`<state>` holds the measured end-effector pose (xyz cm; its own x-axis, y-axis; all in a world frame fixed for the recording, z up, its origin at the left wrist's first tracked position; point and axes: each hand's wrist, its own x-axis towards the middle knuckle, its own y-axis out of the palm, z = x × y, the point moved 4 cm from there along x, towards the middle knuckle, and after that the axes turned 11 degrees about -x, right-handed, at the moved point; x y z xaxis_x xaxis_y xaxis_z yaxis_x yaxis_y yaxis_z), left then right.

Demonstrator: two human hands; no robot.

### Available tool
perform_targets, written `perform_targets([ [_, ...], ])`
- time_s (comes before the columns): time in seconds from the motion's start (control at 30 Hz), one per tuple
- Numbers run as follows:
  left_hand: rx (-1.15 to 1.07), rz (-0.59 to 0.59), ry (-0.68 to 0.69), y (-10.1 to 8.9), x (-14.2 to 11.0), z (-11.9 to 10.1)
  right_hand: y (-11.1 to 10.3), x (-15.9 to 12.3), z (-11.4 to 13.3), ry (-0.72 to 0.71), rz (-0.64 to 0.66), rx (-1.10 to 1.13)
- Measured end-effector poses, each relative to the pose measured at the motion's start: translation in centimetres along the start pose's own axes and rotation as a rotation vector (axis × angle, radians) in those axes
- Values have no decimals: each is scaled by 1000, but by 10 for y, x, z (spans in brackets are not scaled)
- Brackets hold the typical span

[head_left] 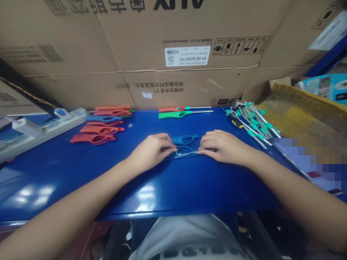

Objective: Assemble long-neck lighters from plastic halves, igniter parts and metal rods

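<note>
Past my shirt (185, 236), the near blue shell (186, 156) lies between left hand (155, 148) and right hand (221, 146), both pinching pale wire (179, 154).

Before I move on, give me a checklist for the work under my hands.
1. Left hand at the near blue shell's left end: ok.
2. Right hand at its right end: ok.
3. Pale wire fully seated in the shell: cannot tell, too small.
4. Far blue shell untouched: cannot tell, left fingers crowd its end.
5. Black-and-yellow tool lying out of both hands: ok.
</note>
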<state>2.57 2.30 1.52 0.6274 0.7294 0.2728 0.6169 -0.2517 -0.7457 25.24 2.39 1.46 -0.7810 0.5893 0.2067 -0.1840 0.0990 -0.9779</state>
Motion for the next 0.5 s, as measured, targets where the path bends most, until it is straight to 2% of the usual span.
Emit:
perform_targets([
  [0.23, 19, -18, -61, 2, -1, 0, -1, 1, 0, -7, -15, 31],
  [0.5, 125, 31, -38, 3, -2, -3, 0, 1, 0, 3, -26, 36],
])
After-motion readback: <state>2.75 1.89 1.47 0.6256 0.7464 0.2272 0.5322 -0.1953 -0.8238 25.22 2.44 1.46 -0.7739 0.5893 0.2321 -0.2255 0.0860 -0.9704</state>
